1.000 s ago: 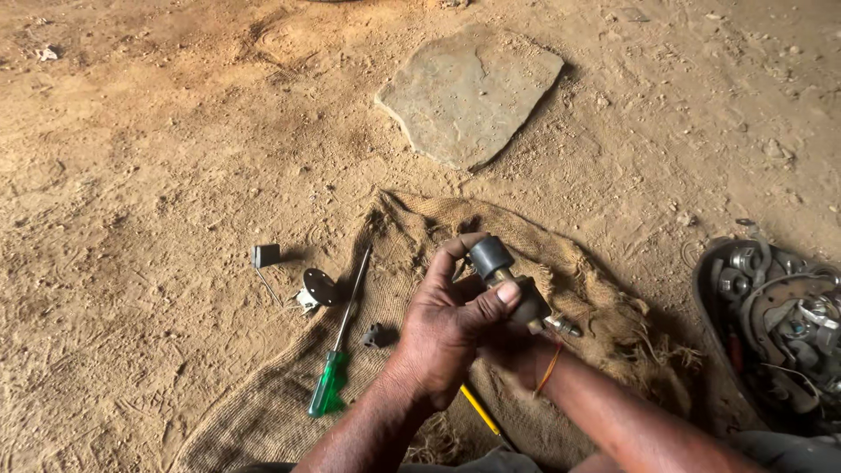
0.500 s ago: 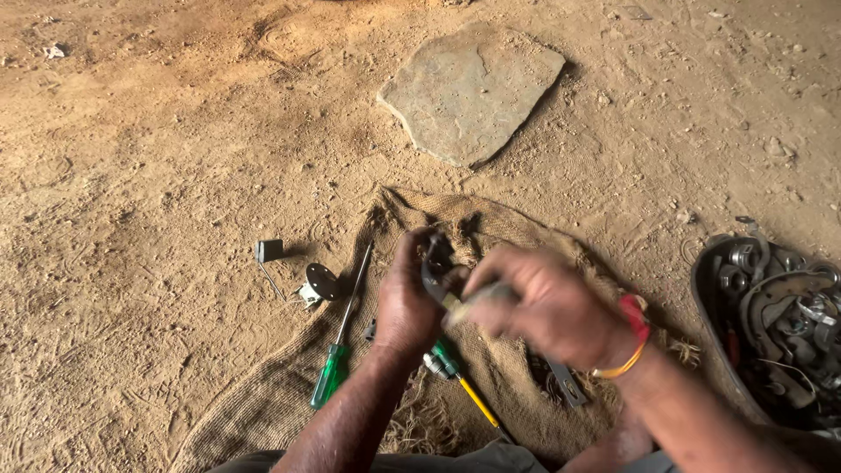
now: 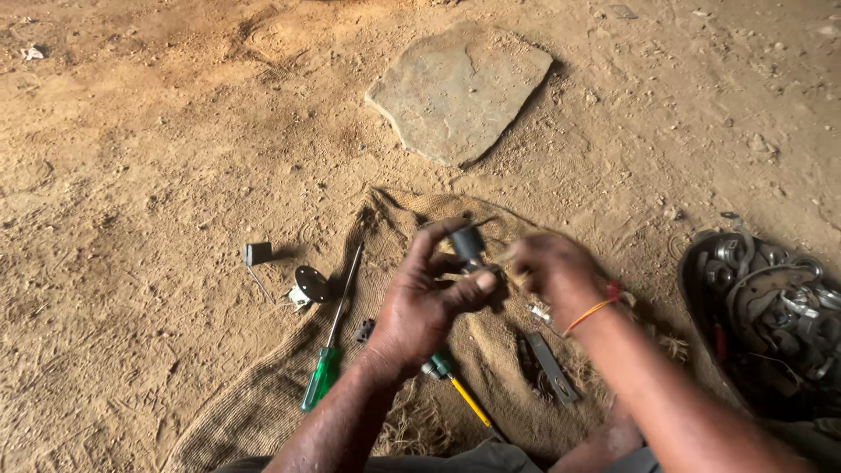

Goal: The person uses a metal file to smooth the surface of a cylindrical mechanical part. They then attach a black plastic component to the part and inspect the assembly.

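Your left hand (image 3: 420, 307) pinches a small dark cylinder (image 3: 467, 245) above the sack (image 3: 263, 394). Your right hand (image 3: 552, 267) meets it, fingers closed, contents unclear. Both screwdrivers (image 3: 328, 350) lie unused near; work looks midway, parts scattered left.

Centre: dark grey cylindrical part (image 3: 467, 243). Lower left: green-handled screwdriver (image 3: 328, 343). Tan burlap cloth (image 3: 263, 405), reddish-brown dirt floor (image 3: 131, 158), grey flat stone (image 3: 457, 89) at top.
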